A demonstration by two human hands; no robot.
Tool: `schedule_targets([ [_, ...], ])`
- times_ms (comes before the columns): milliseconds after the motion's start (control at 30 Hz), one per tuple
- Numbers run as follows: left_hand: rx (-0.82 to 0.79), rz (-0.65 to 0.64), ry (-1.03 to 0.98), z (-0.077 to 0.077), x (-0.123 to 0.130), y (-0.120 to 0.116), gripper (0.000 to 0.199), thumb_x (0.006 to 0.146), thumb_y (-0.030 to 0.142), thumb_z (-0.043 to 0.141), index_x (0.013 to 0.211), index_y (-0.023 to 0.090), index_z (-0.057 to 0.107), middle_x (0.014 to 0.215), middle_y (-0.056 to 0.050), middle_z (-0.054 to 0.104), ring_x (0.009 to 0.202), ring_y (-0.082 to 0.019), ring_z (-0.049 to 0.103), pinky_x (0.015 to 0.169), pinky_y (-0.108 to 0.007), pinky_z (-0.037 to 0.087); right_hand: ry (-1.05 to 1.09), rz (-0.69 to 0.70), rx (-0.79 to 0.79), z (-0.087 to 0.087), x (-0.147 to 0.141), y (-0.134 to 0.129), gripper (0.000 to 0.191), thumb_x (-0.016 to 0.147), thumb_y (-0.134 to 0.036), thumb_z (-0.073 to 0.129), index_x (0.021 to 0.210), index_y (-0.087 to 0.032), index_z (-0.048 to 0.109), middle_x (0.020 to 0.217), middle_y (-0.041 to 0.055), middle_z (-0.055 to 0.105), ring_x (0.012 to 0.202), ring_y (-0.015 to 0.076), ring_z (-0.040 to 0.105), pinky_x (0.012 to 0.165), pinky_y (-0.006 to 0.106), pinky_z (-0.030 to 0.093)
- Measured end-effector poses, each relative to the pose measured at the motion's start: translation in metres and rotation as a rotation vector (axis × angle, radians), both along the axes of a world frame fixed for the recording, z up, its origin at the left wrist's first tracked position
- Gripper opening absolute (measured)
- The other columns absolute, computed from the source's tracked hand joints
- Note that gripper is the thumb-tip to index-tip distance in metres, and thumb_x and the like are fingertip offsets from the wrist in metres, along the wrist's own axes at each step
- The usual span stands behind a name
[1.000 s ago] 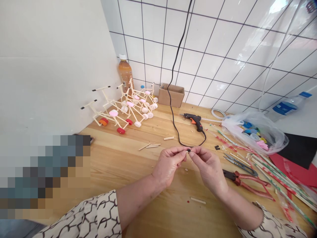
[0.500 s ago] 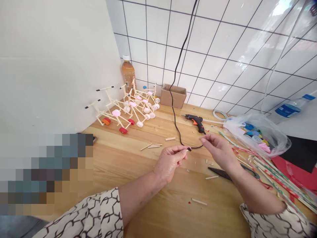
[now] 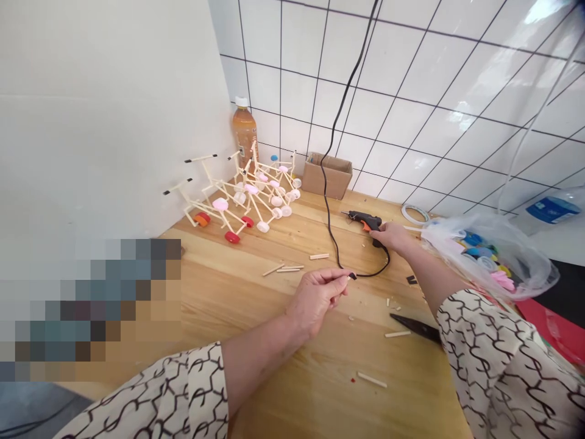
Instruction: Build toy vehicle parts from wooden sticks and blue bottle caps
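Note:
Between the thumb and fingers of my left hand (image 3: pixel 317 299) is a small wooden stick with a black tip (image 3: pixel 351 276), mostly hidden by the fingers. My right hand (image 3: pixel 392 236) reaches forward and closes round the handle of a black glue gun (image 3: pixel 365 219) with an orange trigger. The gun lies on the table, its nozzle pointing left. Its black cord (image 3: pixel 329 207) loops past my left fingertips. Short wooden sticks (image 3: pixel 290 269) lie beyond my left hand. Scissors (image 3: pixel 415 327) are partly covered by my right sleeve.
Small stick-built cars (image 3: pixel 220 205) with bottle-cap wheels stand at the back left, before a drink bottle (image 3: pixel 245 131). A cardboard box (image 3: pixel 327 177) sits against the tiles. On the right are a tape roll (image 3: pixel 415 213), a plastic bag (image 3: pixel 543 277) of caps and red sheets (image 3: pixel 555 329).
My right hand has moved forward from near the cord to the glue gun and taken hold of its handle. The left hand stays pinched on the small stick. The view has shifted slightly.

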State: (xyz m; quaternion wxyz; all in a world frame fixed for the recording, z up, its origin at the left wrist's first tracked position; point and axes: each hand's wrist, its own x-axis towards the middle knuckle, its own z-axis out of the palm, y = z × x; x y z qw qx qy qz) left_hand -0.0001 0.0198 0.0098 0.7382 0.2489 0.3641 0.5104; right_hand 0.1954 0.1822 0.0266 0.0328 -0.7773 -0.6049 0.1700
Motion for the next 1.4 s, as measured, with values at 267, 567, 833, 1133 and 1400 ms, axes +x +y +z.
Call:
schedule_targets([
  [267, -0.017, 0.0, -0.014, 0.002, -0.002, 0.0, 0.028, 0.054, 0.031, 0.079, 0.074, 0.012, 0.073, 0.054, 0.001, 0.054, 0.043, -0.003, 0.034, 0.044, -0.02, 0.017, 0.143, 0.005, 0.203, 0.007, -0.011, -0.011, 0.02, 0.086, -0.03, 0.055, 0.085, -0.012, 0.062, 0.073, 0.0041, 0.063, 0.061, 0.0138, 0.058, 0.056, 0.028, 0.048],
  [567, -0.019, -0.006, -0.046, 0.0, -0.001, 0.001, 0.025, 0.054, 0.029, 0.079, 0.072, 0.013, 0.072, 0.053, 0.001, 0.055, 0.043, -0.003, 0.034, 0.044, -0.02, 0.017, 0.319, 0.112, 0.666, 0.045, -0.01, -0.085, 0.017, 0.081, -0.029, 0.041, 0.087, -0.021, 0.054, 0.066, 0.0018, 0.053, 0.064, 0.0194, 0.05, 0.056, 0.03, 0.036],
  [833, -0.024, 0.0, -0.044, 0.002, -0.003, 0.001, 0.025, 0.055, 0.027, 0.078, 0.075, 0.012, 0.073, 0.055, 0.001, 0.055, 0.044, -0.003, 0.036, 0.044, -0.02, 0.017, 0.769, 0.103, 0.741, 0.066, -0.02, -0.144, 0.017, 0.079, -0.04, 0.058, 0.086, -0.024, 0.057, 0.069, -0.0009, 0.053, 0.06, 0.0151, 0.049, 0.056, 0.029, 0.039],
  [1133, -0.029, 0.037, -0.068, 0.002, -0.003, 0.003, 0.021, 0.055, 0.025, 0.077, 0.072, 0.013, 0.072, 0.053, 0.0, 0.055, 0.044, -0.004, 0.036, 0.044, -0.02, 0.017, 0.972, 0.058, 0.386, 0.057, 0.012, -0.19, 0.032, 0.072, -0.037, 0.067, 0.101, -0.023, 0.064, 0.072, 0.0067, 0.065, 0.057, 0.0187, 0.057, 0.041, 0.027, 0.041],
  [1400, -0.041, 0.044, -0.076, 0.001, -0.003, 0.005, 0.019, 0.057, 0.022, 0.076, 0.073, 0.013, 0.072, 0.052, 0.0, 0.055, 0.043, -0.004, 0.037, 0.044, -0.02, 0.017, 0.65, 0.073, 0.466, 0.029, 0.019, -0.224, 0.024, 0.069, -0.041, 0.069, 0.085, -0.024, 0.068, 0.066, 0.0035, 0.068, 0.056, 0.0186, 0.062, 0.042, 0.023, 0.049],
])
